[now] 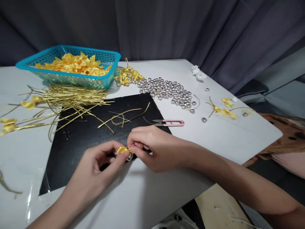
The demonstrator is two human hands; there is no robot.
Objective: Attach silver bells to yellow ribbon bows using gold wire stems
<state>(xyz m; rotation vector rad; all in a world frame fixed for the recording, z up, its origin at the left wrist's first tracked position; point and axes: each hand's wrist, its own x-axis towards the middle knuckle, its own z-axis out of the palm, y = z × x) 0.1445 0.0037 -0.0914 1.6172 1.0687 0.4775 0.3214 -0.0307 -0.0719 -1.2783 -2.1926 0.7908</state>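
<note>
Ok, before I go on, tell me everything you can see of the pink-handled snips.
The snips have two slim, pointed blades that look like grey metal, and a long pink handle forming a narrow loop; its material is unclear. The blades stand slightly apart. They lie flat, tips pointing left, across the right edge of the black sheet: blades over it, handle end over the white table. The right hand is just nearer the camera, not gripping them.

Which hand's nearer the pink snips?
Right. The right hand sits just on the wearer's side of the pink snips; contact unclear. The left hand is farther off, left of them and closer to the wearer, holding a yellow bow.
</note>
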